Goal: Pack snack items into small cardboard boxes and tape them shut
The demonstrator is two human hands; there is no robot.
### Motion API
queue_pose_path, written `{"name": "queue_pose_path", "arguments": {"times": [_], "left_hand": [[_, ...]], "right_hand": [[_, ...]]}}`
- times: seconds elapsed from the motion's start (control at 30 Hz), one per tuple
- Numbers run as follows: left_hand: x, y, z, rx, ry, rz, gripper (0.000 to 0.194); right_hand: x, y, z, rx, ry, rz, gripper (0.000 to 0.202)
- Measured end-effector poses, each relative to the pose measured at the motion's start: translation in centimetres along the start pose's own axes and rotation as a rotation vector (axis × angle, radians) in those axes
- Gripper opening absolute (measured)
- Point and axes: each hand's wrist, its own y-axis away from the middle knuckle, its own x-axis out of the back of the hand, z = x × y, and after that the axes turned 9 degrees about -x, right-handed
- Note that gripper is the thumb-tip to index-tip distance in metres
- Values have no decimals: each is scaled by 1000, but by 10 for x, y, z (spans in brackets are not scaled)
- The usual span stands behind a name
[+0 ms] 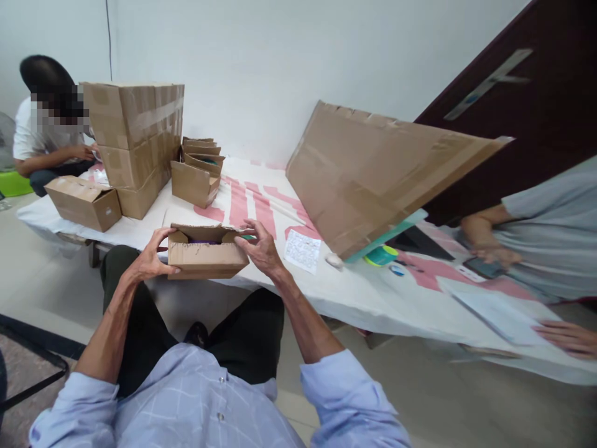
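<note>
A small brown cardboard box (pixel 208 261) sits at the front edge of the cloth-covered table, between my hands. Its top gapes partly, showing a strip of something purple (pixel 205 241) inside. My left hand (pixel 150 256) grips the left end, with the thumb along the front and the fingers at the upper corner. My right hand (pixel 262 249) is at the right end, its thumb by the top corner and its other fingers raised and spread. Whether the right hand's fingers press the box firmly is hard to see.
Taped cartons (pixel 140 137) are stacked at the left, with a closed box (pixel 86 202) before them. Open boxes (pixel 196 177) stand behind. Right of me are a handwritten sheet (pixel 302 250), a tape roll (pixel 381 256) and a large cardboard panel (pixel 368 168). People sit at both sides.
</note>
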Motion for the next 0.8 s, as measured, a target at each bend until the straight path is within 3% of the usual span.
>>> {"name": "queue_pose_path", "arguments": {"times": [0.27,0.47,0.8], "left_hand": [[4,0,4,-14,-58,-33,92],[9,-8,15,-9,-128,-86,78],[13,-17,25,-2,-148,-106,74]], "right_hand": [[1,-1,-19,281,153,1,17],[-2,-5,-18,328,276,24,18],[2,-11,-29,255,100,-54,32]]}}
